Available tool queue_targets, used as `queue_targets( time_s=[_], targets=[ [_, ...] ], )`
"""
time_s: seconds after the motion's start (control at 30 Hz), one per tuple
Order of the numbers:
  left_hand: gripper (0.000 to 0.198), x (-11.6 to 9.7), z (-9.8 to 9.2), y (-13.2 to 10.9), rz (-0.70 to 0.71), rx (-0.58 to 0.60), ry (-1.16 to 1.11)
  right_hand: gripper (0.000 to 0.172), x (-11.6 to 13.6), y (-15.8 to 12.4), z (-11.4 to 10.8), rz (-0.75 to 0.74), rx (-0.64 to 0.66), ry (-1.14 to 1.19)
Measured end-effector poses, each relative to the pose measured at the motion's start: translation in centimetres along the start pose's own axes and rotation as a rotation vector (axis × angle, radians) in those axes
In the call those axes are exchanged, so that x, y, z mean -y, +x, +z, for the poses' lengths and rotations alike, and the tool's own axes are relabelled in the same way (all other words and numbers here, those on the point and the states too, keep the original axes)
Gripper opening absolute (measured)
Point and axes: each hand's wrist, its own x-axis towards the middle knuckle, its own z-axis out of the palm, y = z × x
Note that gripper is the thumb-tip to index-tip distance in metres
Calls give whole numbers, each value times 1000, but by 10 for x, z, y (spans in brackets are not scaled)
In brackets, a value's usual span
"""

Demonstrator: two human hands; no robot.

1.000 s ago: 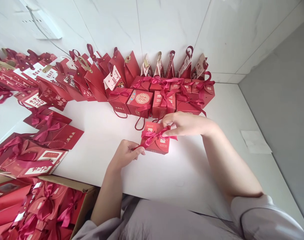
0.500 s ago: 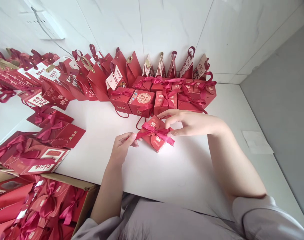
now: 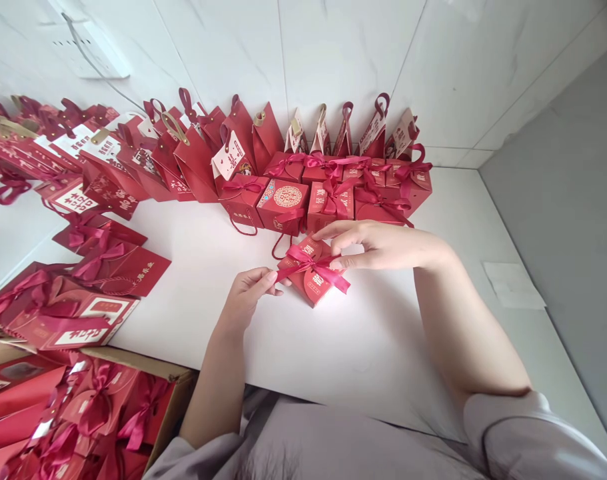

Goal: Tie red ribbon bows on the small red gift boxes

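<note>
A small red gift box with gold lettering lies flat on the white table, turned cornerwise. A dark pink ribbon is tied in a bow across its top. At the box's left, my left hand pinches a tip of the ribbon between thumb and finger. My right hand reaches over from the right; its thumb and a finger close on the ribbon at the right side of the bow. Another fingertip of that hand rests on the box's far corner.
Red gift boxes with bows stand in rows just behind, backed by handled gift bags along the tiled wall. More folded red boxes lie at the left. A cardboard carton full of ribboned boxes sits at the near left.
The box and bow have shifted very slightly toward me and to the right. My left hand has moved a little with the ribbon; both hands keep nearly the same pose.
</note>
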Motion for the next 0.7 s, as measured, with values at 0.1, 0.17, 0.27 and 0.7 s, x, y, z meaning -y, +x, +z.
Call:
queue_targets(
  time_s=[0.1,0.17,0.27,0.7],
  targets=[
    [38,0,-1,1,-6,19,28,20,0,-1,-1,-21,10,6],
    [38,-1,-2,1,-3,18,60,19,0,-1,-1,-37,12,6],
    [38,-3,-3,1,19,43,136,17,0,-3,-2,-40,3,12],
    [16,-28,-2,1,194,-178,369,26,0,-2,1,19,-76,36]
  ],
)
